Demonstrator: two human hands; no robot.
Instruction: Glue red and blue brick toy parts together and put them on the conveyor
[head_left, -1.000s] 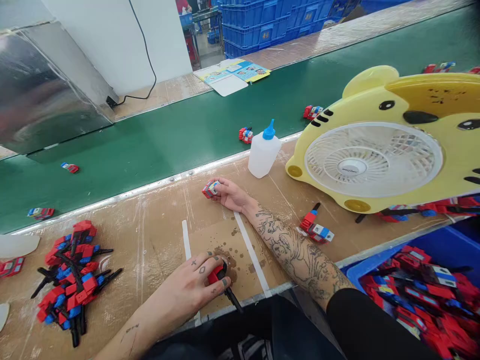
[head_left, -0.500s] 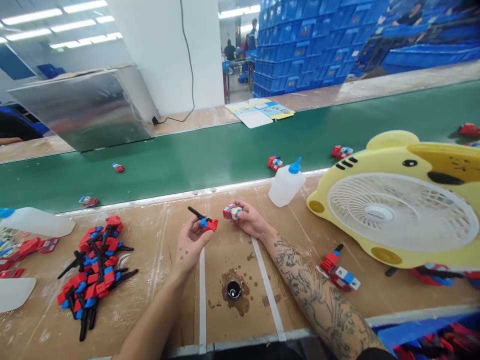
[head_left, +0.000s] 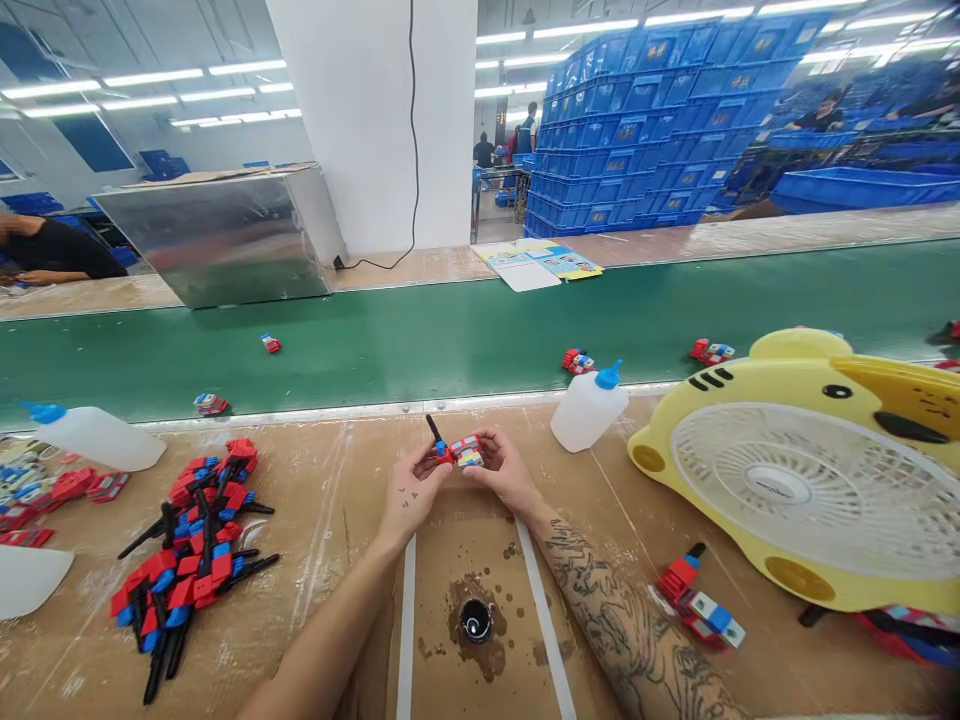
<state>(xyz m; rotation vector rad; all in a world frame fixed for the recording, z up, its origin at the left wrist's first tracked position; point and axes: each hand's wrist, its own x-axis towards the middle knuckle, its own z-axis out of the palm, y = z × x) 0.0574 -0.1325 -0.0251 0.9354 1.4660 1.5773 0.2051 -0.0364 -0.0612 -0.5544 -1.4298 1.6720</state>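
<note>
Brown bench (head_left: 307, 570) lay beneath; the left hand (head_left: 411, 497) gripped a black-rodded red piece (head_left: 442, 451), the right hand (head_left: 510, 474) a red-and-white block (head_left: 467, 451) beside it. Uneven finger pressure could have skewed them; a lowered wrist might have tipped the dark cup (head_left: 475, 621)

Plastic, metal and scuffed brown board
The desk (head_left: 315, 520) looks like brown cardboard, creased and shiny in patches; the bottle (head_left: 589, 412) beside the fan is cloudy plastic; the fan (head_left: 757, 440) is smooth yellow plastic; the box (head_left: 225, 240) is glossy metal; the belt (head_left: 420, 340) is smooth, green, faintly shiny.
</note>
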